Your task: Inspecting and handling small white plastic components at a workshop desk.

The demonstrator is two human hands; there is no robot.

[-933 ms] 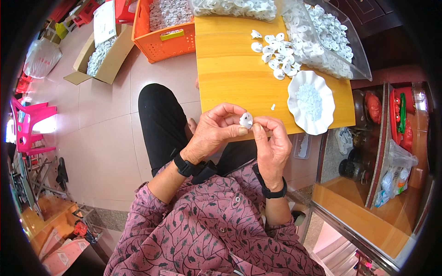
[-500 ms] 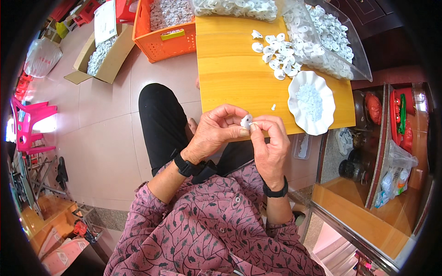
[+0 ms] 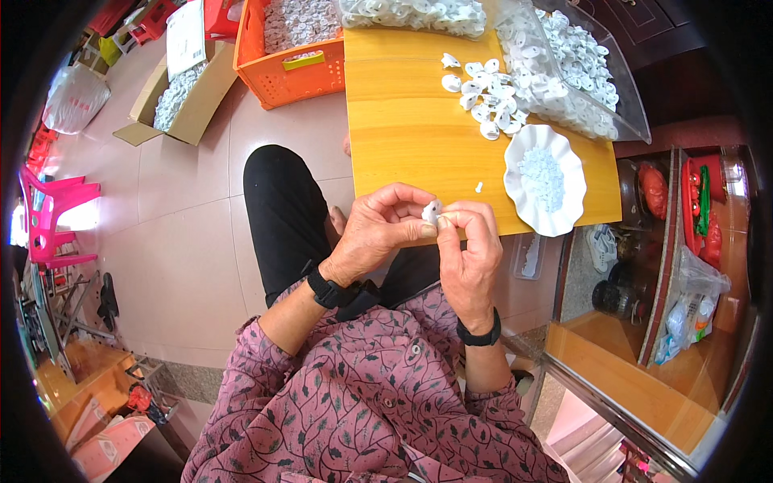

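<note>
Over the near edge of the wooden table [image 3: 403, 121], my left hand [image 3: 378, 217] pinches a small white plastic part [image 3: 431, 211] with a dark spot on it. From the other side my right hand [image 3: 469, 241] has thumb and forefinger pressed together against that same part. Whether a smaller piece sits in the right fingertips is hidden. Just beyond the hands lies one tiny pale peg [image 3: 479, 187]. A scalloped white dish [image 3: 519, 205] holds many small light-blue pieces [image 3: 541, 175]. Farther back is a loose pile of similar white parts [image 3: 491, 97].
A clear bin [image 3: 640, 113] and a clear bag [image 3: 411, 14] full of white parts stand at the table's back. Left of it are an orange crate [image 3: 286, 84] and a cardboard box [image 3: 149, 121]. Open shelves [image 3: 628, 346] stand to the right.
Both hands stay nearly in place around the white part. The right hand has shifted very slightly to the left.
</note>
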